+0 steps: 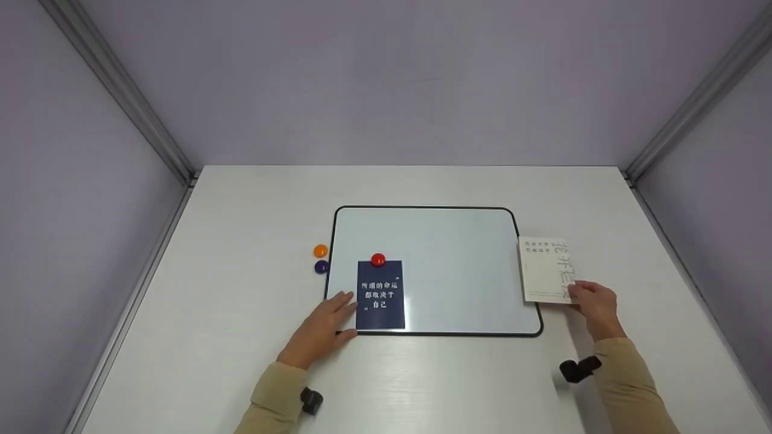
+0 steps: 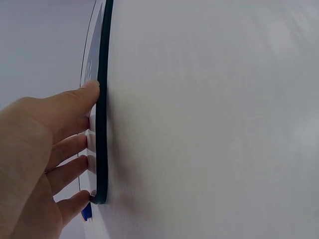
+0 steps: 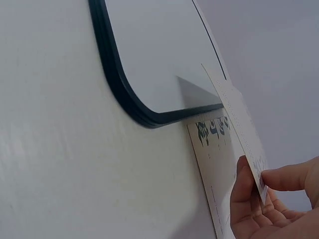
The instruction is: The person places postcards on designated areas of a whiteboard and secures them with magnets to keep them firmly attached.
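Observation:
A whiteboard with a black rim lies on the table. My left hand rests at its lower left corner, fingers spread and fairly straight, thumb at the front rim. Beside those fingertips a dark blue card with white characters lies on the board, a round red magnet on its top edge. My right hand pinches a cream card by its lower right corner, thumb on top. That card is raised and tilted, overlapping the board's right edge. Below it, in the right wrist view, another printed card lies on the table.
An orange magnet and a dark blue magnet sit just left of the board. The white table is bounded by pale walls at the back and both sides. Small black devices are strapped at both wrists.

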{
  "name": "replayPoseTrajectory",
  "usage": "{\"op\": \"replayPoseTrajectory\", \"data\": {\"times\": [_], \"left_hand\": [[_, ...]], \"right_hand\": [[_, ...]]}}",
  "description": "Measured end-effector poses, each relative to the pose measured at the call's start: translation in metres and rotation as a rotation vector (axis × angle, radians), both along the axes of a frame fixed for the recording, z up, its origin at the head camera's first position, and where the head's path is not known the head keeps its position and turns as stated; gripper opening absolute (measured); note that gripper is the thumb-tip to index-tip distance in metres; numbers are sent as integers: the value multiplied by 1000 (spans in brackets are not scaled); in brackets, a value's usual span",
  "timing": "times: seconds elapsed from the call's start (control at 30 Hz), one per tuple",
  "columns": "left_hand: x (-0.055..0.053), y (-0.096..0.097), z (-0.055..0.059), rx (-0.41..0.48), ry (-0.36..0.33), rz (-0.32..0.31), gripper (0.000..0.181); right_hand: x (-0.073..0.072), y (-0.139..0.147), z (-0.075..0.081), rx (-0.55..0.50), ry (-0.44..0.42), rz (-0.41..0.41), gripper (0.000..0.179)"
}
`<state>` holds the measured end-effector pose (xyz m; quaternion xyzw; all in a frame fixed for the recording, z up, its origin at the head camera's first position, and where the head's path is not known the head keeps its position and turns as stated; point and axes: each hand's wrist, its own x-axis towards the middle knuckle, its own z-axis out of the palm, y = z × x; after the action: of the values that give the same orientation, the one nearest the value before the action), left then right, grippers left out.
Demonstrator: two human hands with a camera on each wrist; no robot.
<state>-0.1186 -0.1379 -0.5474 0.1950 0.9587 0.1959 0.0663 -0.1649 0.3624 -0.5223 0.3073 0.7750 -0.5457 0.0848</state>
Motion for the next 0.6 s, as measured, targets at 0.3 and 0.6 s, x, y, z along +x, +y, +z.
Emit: {"op": "replayPoseTrajectory", "data": {"times": [0.3, 0.6], "left_hand": [[-1, 1, -1, -7, -1, -2, 54], [-2, 1, -1, -6, -16, -3, 54]], "right_hand": [[0, -6, 3, 8, -24, 21, 48], [4, -13, 3, 4, -19, 54, 51]]}}
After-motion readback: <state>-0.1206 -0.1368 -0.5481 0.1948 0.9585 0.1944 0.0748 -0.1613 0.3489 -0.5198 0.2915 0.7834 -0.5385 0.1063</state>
